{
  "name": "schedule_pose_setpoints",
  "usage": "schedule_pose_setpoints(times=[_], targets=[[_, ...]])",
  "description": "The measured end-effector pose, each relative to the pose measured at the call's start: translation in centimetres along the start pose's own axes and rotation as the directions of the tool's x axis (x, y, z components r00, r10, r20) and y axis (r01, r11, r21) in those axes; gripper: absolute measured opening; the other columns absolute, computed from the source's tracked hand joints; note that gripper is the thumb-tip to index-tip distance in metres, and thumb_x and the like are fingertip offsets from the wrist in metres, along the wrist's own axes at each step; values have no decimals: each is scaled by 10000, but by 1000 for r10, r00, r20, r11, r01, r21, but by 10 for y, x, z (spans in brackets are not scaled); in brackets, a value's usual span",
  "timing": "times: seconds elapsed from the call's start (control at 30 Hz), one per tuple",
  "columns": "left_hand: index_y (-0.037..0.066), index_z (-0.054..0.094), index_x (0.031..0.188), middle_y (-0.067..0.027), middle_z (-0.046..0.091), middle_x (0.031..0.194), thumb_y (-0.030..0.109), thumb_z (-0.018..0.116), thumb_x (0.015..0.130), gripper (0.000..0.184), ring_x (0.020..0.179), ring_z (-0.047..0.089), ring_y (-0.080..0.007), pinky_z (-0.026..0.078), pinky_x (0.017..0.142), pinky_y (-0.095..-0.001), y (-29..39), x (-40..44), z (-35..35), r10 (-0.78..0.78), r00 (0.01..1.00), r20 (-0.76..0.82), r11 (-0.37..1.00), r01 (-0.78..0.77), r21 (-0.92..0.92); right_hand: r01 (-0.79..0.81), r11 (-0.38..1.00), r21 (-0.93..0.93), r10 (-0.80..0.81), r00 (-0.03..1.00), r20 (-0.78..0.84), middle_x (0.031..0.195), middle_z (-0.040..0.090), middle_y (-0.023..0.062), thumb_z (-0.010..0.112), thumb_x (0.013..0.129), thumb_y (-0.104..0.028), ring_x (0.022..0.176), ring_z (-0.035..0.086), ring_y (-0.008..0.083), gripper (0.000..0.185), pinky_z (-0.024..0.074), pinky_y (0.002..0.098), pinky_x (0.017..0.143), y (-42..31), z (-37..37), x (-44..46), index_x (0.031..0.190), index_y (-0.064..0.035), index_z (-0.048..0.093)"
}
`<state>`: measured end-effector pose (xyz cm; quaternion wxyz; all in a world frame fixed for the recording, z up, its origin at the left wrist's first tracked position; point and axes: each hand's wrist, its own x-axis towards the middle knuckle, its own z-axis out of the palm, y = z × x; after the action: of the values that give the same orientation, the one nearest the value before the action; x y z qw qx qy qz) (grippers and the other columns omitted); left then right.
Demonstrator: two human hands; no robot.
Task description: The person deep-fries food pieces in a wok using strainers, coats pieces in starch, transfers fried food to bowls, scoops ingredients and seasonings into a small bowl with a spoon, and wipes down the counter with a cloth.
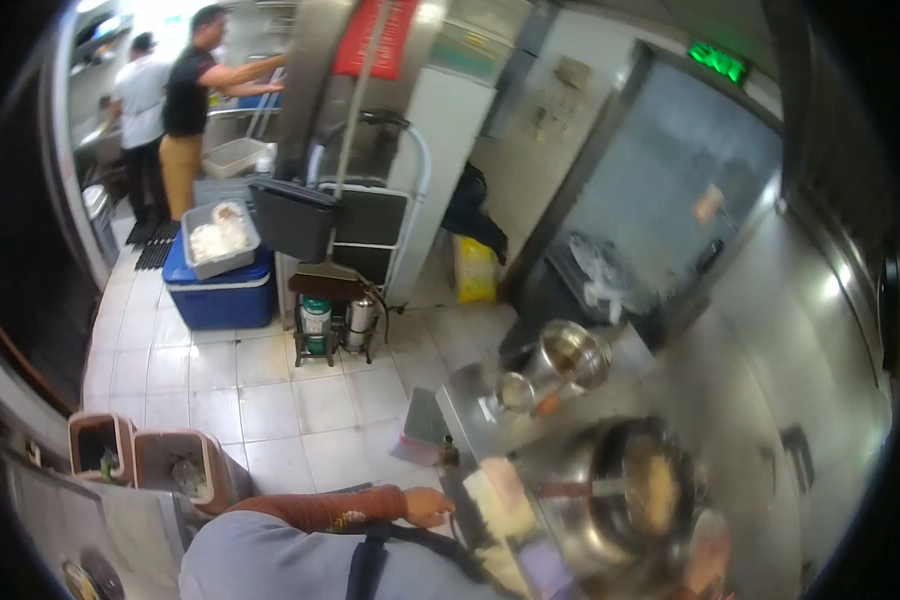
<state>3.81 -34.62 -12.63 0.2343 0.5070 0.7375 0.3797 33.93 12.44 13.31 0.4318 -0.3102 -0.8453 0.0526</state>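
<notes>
My left hand (428, 507), below a brown-orange sleeve, is at the near edge of the metal counter with its fingers curled in. What lies inside the fingers, if anything, is hidden. Just right of it are a pale yellow and pink folded cloth (502, 497) and a purple piece (545, 568). My right hand (708, 553) shows at the lower right, smeared by motion, so its fingers cannot be made out. Beside it stands a round metal pan (610, 470) with yellowish food (654, 490) inside.
Metal bowls (573, 355) stand farther along the counter. Two bins (185, 468) are at the left. A blue cooler (220, 300) carries a grey tub (220, 262). A folding step stool (370, 225) and gas bottles (315, 325) stand ahead. Two people (185, 110) work at the back.
</notes>
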Motion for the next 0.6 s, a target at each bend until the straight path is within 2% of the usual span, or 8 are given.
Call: schedule_pose_setpoints(times=[0.03, 0.1, 0.13, 0.17, 0.27, 0.4, 0.5, 0.6], targets=[[43, 605, 1107, -183, 656, 957, 310, 555, 834, 385, 912, 634, -352, 494, 807, -446, 5, 0, 0, 5, 1000, 24, 1000, -5, 0, -36, 877, -479, 78, 995, 69, 1255, 557, 229, 557, 906, -235, 1166, 522, 368, 491, 383, 433, 1018, 51, -29, -7, 1286, 69, 493], [33, 602, 1133, -194, 651, 1002, 335, 542, 858, 413, 911, 634, -344, 499, 807, -438, 20, 9, -12, -87, 974, 208, 993, 101, -60, -203, 599, -775, 385, 921, 56, 1266, 535, 248, 544, 906, -267, 1213, 476, 389, 505, 370, 457, 1036, 84, -87, -50, 1302, 40, 486], [27, 601, 1137, -193, 649, 1023, 350, 537, 867, 425, 914, 632, -348, 500, 806, -434, 30, 13, -18, -133, 928, 347, 968, 196, -154, -411, 600, -686, 564, 826, -1, 1286, 511, 254, 529, 908, -294, 1251, 433, 399, 509, 353, 475, 1052, 84, -111, -70, 1315, 6, 481], [3, 602, 1126, -188, 653, 1029, 376, 539, 877, 452, 879, 635, -365, 507, 800, -425, 32, 19, -9, 240, 970, 33, 967, -242, 84, -419, 591, -689, 569, 822, -12, 1288, 515, 248, 539, 888, -349, 1217, 465, 399, 554, 389, 467, 1011, 117, -120, -95, 1306, 11, 488], [3, 611, 1132, -187, 662, 1026, 318, 590, 860, 417, 827, 654, -337, 520, 764, -403, 63, 44, -9, 34, 989, 146, 998, -27, -48, -638, 652, -409, 691, 722, -24, 1229, 577, 222, 616, 861, -361, 1078, 580, 329, 529, 452, 407, 924, 154, -123, -142, 1272, -35, 546], [16, 605, 1138, -167, 673, 1005, 186, 641, 835, 350, 828, 666, -276, 528, 711, -361, 106, 84, -8, 233, 965, 119, 971, -225, -79, -911, 246, 330, 928, 320, 191, 1410, 424, 169, 637, 848, -398, 906, 643, 369, 752, 544, 395, 617, 95, -104, -135, 1449, -88, 309], [11, 601, 1141, -160, 676, 1004, 176, 641, 838, 347, 828, 672, -254, 529, 693, -329, 144, 96, -3, 191, 960, 206, 981, -177, -85, -837, 175, 518, 917, 330, 224, 1326, 465, 181, 677, 823, -386, 868, 645, 351, 829, 549, 382, 588, 105, -90, -144, 1456, -53, 258], [15, 606, 1142, -157, 678, 998, 153, 644, 840, 335, 823, 674, -248, 527, 676, -317, 156, 103, 9, 251, 946, 204, 965, -227, -134, -865, 428, 263, 904, 413, -114, 1148, 574, 199, 691, 804, -369, 795, 651, 300, 794, 548, 367, 580, 157, -77, -156, 1406, 1, 329]])
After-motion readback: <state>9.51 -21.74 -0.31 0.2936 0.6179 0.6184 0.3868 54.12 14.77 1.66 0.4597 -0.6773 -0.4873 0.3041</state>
